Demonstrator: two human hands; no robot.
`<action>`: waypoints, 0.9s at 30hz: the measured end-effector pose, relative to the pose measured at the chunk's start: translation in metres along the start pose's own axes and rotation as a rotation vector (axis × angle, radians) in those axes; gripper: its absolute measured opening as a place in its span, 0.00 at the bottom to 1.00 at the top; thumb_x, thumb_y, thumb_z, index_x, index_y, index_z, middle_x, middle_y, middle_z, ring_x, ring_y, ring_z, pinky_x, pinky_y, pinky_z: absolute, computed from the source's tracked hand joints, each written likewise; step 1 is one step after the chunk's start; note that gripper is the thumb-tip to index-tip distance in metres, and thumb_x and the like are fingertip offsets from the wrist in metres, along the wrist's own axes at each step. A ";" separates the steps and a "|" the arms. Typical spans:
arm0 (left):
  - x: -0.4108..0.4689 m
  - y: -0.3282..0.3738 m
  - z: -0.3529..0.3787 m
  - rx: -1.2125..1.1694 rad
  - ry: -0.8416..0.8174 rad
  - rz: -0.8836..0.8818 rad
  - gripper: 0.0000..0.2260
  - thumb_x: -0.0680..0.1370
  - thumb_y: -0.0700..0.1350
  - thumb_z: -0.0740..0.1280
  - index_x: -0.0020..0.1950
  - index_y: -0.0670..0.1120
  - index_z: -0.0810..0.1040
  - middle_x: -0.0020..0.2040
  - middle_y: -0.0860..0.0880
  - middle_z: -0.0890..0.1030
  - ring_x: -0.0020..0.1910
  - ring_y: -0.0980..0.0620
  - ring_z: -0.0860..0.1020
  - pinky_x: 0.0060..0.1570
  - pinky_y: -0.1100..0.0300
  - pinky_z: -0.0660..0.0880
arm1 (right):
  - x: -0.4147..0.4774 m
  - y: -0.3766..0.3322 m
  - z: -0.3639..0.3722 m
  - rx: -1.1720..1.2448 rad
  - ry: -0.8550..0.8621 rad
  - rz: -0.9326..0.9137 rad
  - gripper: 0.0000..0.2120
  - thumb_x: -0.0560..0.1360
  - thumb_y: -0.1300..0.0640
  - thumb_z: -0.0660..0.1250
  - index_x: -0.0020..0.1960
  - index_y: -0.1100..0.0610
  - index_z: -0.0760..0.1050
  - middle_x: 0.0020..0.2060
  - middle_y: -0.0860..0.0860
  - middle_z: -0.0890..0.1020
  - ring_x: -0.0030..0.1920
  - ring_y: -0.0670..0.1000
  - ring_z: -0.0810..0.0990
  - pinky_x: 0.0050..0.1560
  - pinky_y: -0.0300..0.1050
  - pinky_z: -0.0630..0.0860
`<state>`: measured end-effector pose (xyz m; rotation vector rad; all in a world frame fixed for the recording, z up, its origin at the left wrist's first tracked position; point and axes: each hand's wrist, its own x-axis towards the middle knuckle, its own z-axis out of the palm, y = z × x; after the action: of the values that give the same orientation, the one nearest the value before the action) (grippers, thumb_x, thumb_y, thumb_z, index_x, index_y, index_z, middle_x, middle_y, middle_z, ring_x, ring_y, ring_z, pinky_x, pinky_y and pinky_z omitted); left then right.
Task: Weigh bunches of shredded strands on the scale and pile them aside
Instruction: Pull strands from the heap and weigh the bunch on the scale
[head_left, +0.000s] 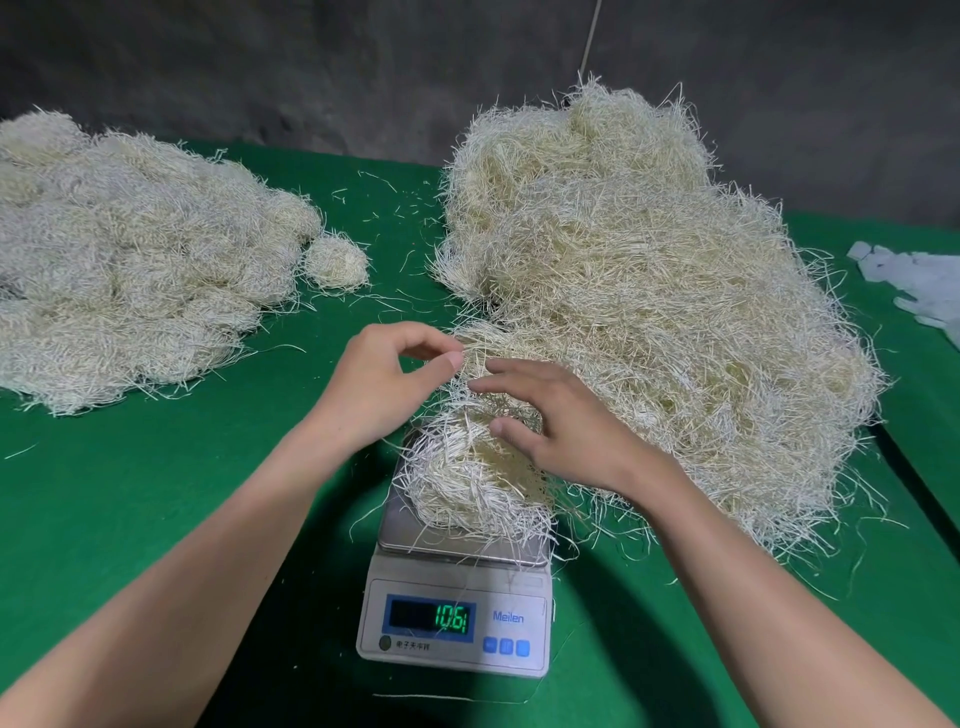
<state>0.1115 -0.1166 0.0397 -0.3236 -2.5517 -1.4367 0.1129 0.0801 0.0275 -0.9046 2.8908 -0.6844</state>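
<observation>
Sitting on the scale (457, 587) is a bunch (467, 483) of pale shredded strands, and the display reads 10.61. The left hand (384, 384) pinches a few loose strands (470, 349) between thumb and forefinger just past the bunch. The right hand (561, 421) rests on the bunch, fingers straight and spread. A big heap (649, 270) lies right of the scale on the green table (156, 493), and a pile (130, 270) of bunches lies well apart on the left.

Rough dark grey wall (260, 62) across the back, dim up there, with a thin cord (592, 36) hanging down it. Below, a table (130, 493) in bright green cloth, well lit.
</observation>
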 end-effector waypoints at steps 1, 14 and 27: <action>0.000 -0.001 0.000 -0.003 0.001 0.004 0.07 0.74 0.44 0.71 0.40 0.58 0.80 0.41 0.64 0.81 0.44 0.70 0.76 0.43 0.82 0.64 | 0.000 0.000 0.000 -0.002 -0.007 0.003 0.21 0.77 0.49 0.62 0.70 0.43 0.65 0.73 0.45 0.63 0.73 0.46 0.58 0.74 0.56 0.52; -0.004 -0.037 0.020 0.043 -0.048 -0.185 0.16 0.77 0.52 0.66 0.64 0.53 0.74 0.62 0.54 0.77 0.61 0.55 0.74 0.63 0.58 0.68 | 0.008 0.025 0.081 -0.164 -0.420 0.172 0.59 0.59 0.35 0.74 0.63 0.26 0.25 0.67 0.44 0.20 0.71 0.58 0.28 0.69 0.68 0.36; -0.007 -0.055 0.048 -0.833 -0.249 -0.559 0.38 0.69 0.56 0.71 0.75 0.60 0.58 0.74 0.47 0.64 0.69 0.43 0.68 0.59 0.40 0.72 | 0.039 -0.011 0.058 0.223 0.193 0.148 0.35 0.67 0.75 0.57 0.70 0.51 0.64 0.64 0.54 0.72 0.65 0.54 0.69 0.67 0.48 0.67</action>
<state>0.0997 -0.1037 -0.0321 0.1388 -2.1448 -2.7951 0.0962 0.0274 -0.0168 -0.6228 2.9234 -1.1083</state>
